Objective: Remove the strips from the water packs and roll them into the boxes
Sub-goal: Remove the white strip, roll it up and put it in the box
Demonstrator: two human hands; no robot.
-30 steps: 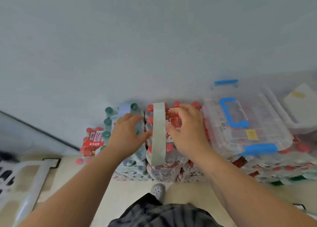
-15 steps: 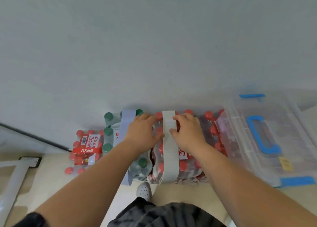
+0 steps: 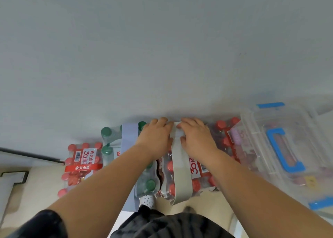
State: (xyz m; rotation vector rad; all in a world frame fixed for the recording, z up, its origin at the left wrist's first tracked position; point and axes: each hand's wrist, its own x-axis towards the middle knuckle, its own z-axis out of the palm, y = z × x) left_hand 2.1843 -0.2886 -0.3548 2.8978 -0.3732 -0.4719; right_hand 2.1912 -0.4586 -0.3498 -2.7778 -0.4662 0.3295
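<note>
A grey-white strip (image 3: 180, 174) runs lengthwise over a shrink-wrapped pack of red-capped water bottles (image 3: 201, 169), which stands against the wall. Both hands are at the strip's far end by the wall. My right hand (image 3: 197, 139) pinches the strip there, thumb on top and fingers curled over its end. My left hand (image 3: 155, 137) lies on the strip's left side, fingers curled over the far edge and thumb against the strip. The strip's near end hangs down over the front of the pack.
A green-capped pack (image 3: 110, 138) with a pale blue strip (image 3: 128, 138) stands on the left, and a lower red-capped pack (image 3: 81, 165) lies beyond it. A clear lidded box with blue handle (image 3: 281, 147) rests on packs at the right. The wall (image 3: 162, 57) rises directly behind.
Both hands have slid along the strip from its middle to its far end at the wall. The view has shifted, so the clear box now lies further right.
</note>
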